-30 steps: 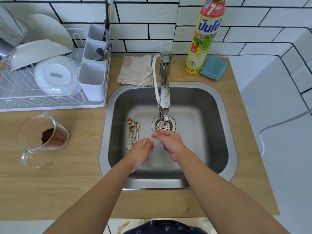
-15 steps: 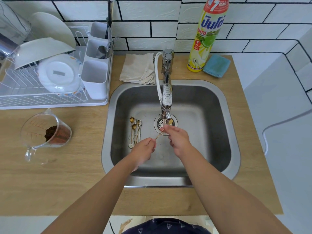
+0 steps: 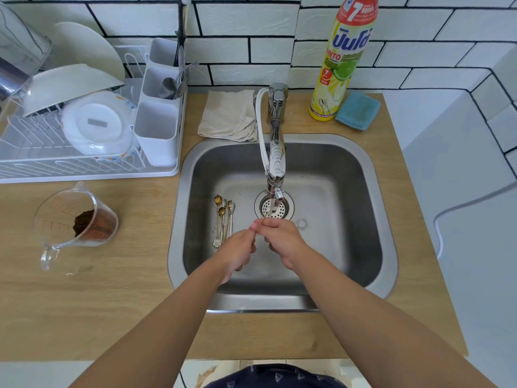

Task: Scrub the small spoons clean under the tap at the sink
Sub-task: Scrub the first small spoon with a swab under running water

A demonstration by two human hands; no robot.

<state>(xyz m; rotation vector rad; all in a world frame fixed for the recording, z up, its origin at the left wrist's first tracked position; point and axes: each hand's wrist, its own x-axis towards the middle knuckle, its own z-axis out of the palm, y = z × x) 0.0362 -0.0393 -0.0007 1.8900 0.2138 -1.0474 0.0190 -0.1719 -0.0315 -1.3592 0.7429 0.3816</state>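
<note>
Both hands are low in the steel sink (image 3: 375, 214), just in front of the drain (image 3: 275, 207). My left hand (image 3: 237, 252) pinches the handle end of a thin gold spoon (image 3: 262, 220). My right hand (image 3: 282, 238) curls its fingers round the spoon's other end, hiding the bowl. Water runs from the tap (image 3: 275, 166) onto the drain just beyond my right fingers. Several more small gold and silver spoons (image 3: 222, 219) lie side by side on the sink floor, left of the drain.
A dish rack (image 3: 84, 169) with plates and a cutlery holder stands at the back left. A glass measuring jug (image 3: 72, 222) with brown powder sits on the wooden counter. A folded cloth (image 3: 228, 116), a detergent bottle (image 3: 341, 60) and a blue sponge (image 3: 358, 110) lie behind the sink.
The spoon's bowl was up under the tap half a second ago; my right hand has now drawn back and closed over it, and both hands sit closer together.
</note>
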